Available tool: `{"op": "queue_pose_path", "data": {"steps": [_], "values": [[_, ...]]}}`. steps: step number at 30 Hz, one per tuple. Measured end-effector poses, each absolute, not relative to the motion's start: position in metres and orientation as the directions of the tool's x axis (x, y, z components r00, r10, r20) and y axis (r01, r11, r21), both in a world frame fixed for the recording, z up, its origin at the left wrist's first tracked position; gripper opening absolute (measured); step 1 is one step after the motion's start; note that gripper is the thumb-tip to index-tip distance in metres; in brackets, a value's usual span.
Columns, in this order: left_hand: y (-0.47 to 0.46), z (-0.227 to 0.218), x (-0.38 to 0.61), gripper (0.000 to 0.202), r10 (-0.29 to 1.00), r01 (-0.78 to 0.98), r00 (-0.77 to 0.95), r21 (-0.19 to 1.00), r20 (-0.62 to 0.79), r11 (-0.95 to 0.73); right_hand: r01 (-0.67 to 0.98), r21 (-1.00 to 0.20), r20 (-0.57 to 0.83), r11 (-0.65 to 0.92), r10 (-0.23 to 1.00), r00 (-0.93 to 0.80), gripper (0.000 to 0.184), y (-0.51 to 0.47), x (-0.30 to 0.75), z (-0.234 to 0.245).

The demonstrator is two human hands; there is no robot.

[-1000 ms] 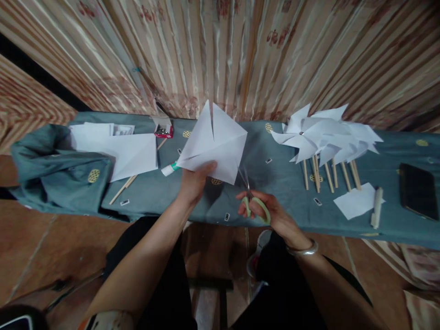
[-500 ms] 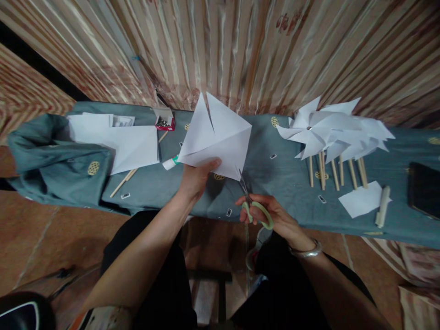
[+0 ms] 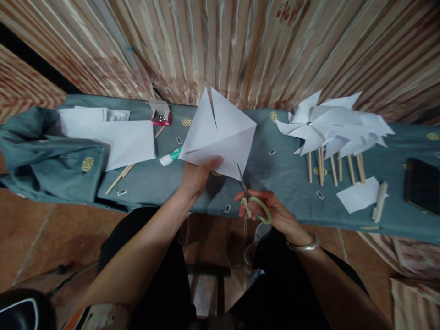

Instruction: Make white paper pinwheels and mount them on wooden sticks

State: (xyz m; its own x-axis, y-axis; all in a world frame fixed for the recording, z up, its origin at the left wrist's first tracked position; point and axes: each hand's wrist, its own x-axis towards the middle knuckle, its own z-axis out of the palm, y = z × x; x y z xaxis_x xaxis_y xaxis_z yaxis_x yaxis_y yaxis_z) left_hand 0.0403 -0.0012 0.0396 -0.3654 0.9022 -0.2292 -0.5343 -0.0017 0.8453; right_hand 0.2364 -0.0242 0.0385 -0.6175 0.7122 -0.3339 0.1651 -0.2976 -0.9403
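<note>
A square of white paper [image 3: 228, 123] is held up over the cloth, turned so its corners point outward. Slits run in from its top corner and its left corner. My left hand [image 3: 199, 176] pinches its lower left edge, thumb on top. In my right hand [image 3: 261, 206] is a pair of scissors [image 3: 244, 189] with pale green handles, fingers through the loops. Their blades are at the paper's bottom corner, where a short cut shows. Behind my left hand a glue stick [image 3: 170, 156] lies on the cloth.
White paper pinwheels [image 3: 330, 126] on wooden sticks lie at the right. Near them are a paper scrap [image 3: 355, 195], a marker [image 3: 380, 201] and a phone [image 3: 422, 185]. At left lie paper sheets [image 3: 132, 142], sticks [image 3: 117, 178] and a small red box [image 3: 161, 117] of metal pins.
The scissor blades have moved slightly further up into the paper's bottom corner. The view has shifted a little; my left hand keeps its grip.
</note>
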Motion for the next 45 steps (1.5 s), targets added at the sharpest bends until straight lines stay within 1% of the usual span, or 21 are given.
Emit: {"op": "queue_pose_path", "data": {"steps": [5,10,14,18,20,25,28,32,36,40,45], "values": [[-0.001,0.039,0.041,0.072,0.892,-0.535,-0.381,0.845,-0.242,0.001,0.138,-0.936,-0.339,-0.324,0.717,-0.609,0.052,-0.025,0.236,0.034],[-0.001,0.039,0.04,0.075,0.899,-0.541,-0.37,0.841,-0.237,-0.001,0.123,-0.944,-0.316,-0.307,0.728,-0.608,0.048,-0.025,0.236,0.033],[-0.002,0.039,0.04,0.073,0.899,-0.534,-0.373,0.846,-0.23,-0.005,0.115,-0.949,-0.3,-0.294,0.726,-0.619,0.044,-0.025,0.237,0.031],[-0.002,0.04,0.039,0.072,0.892,-0.537,-0.379,0.844,-0.247,0.006,0.073,-0.939,-0.305,-0.337,0.714,-0.63,0.039,-0.026,0.237,0.026],[-0.002,0.04,0.038,0.074,0.896,-0.534,-0.37,0.845,-0.245,0.01,0.062,-0.93,-0.318,-0.363,0.707,-0.632,0.039,-0.026,0.236,0.027],[-0.002,0.04,0.037,0.073,0.906,-0.515,-0.363,0.857,-0.218,-0.001,0.095,-0.927,-0.338,-0.363,0.699,-0.631,0.043,-0.024,0.235,0.033],[-0.001,0.038,0.037,0.07,0.907,-0.509,-0.365,0.861,-0.211,-0.005,0.079,-0.917,-0.352,-0.392,0.699,-0.622,0.043,-0.024,0.235,0.034],[-0.001,0.037,0.037,0.068,0.903,-0.504,-0.373,0.864,-0.213,-0.005,0.064,-0.903,-0.372,-0.424,0.701,-0.608,0.038,-0.024,0.234,0.031],[-0.001,0.038,0.037,0.066,0.898,-0.505,-0.377,0.863,-0.226,0.005,0.081,-0.906,-0.382,-0.416,0.717,-0.583,0.034,-0.025,0.233,0.029],[-0.001,0.039,0.037,0.067,0.901,-0.508,-0.367,0.862,-0.23,0.014,0.11,-0.909,-0.389,-0.402,0.725,-0.569,0.035,-0.025,0.233,0.03],[0.0,0.036,0.036,0.07,0.899,-0.496,-0.373,0.868,-0.228,0.014,0.118,-0.896,-0.412,-0.428,0.702,-0.58,0.039,-0.025,0.234,0.028]]}}
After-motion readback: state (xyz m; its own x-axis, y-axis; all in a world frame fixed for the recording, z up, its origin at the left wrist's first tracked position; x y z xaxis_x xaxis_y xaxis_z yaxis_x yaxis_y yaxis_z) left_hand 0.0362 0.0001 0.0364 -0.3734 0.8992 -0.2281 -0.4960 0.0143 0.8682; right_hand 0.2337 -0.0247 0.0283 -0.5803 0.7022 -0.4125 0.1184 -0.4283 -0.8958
